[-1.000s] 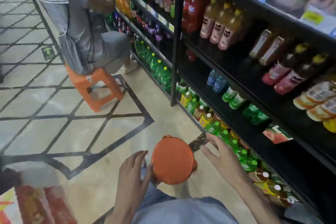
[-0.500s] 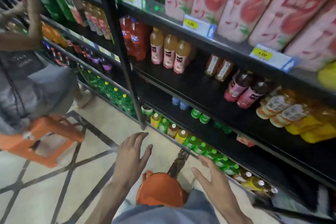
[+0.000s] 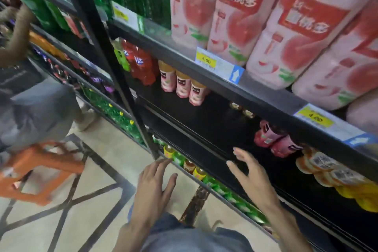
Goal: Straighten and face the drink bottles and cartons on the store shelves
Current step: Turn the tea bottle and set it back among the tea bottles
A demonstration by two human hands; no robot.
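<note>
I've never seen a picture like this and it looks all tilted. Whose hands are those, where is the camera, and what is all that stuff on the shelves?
The camera sits on a person's head, looking forward and down, so you see their own two hands. The left hand and the right hand are both open and hold nothing. They are in front of a dark store shelf. On it stand three small pink-labelled bottles with red bottles beside them, and further right some pink bottles and orange bottles lean over. Above them stand big pink cartons. At the left, another person sits on an orange stool.
</note>
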